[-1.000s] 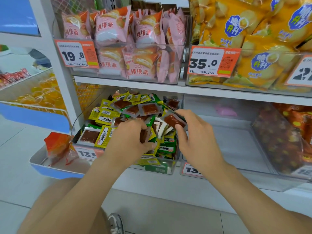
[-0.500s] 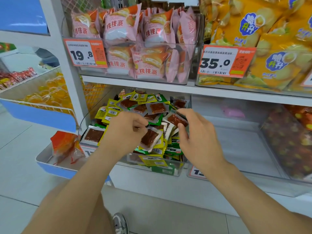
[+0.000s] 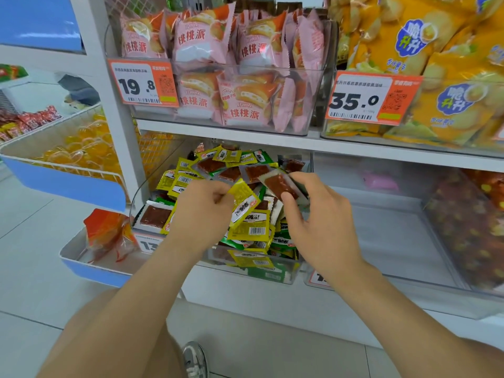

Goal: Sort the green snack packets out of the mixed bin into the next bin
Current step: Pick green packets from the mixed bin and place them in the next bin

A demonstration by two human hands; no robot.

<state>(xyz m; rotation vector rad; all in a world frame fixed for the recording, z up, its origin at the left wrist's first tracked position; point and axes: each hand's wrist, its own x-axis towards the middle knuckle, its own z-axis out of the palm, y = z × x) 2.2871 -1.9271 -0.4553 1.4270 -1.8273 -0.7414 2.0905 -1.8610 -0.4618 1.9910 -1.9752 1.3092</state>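
Reaching into the mixed bin (image 3: 134, 205) at centre frame, the left hand (image 3: 201, 211) pinches a yellow packet (image 3: 244, 203) and the right hand (image 3: 319, 222) a red-windowed packet (image 3: 281, 186), probably to uncover green snack packets (image 3: 283, 242) buried beneath, left of the next bin (image 3: 381, 230).

The mixed bin (image 3: 289, 276) is a clear plastic tub on the lower shelf, heaped with small flat packets in yellow, green and clear film showing a red-brown filling. The green snack packets (image 3: 282, 241) lie mostly low at the front right of the heap, flat and partly buried under yellow ones; a few more show at the back edge. Above the heap, the left hand (image 3: 203, 211) pinches a yellow packet (image 3: 244, 200) and the right hand (image 3: 321, 222) a clear packet (image 3: 281, 185). The next bin (image 3: 395, 241), also clear, stands just beside it on the right.
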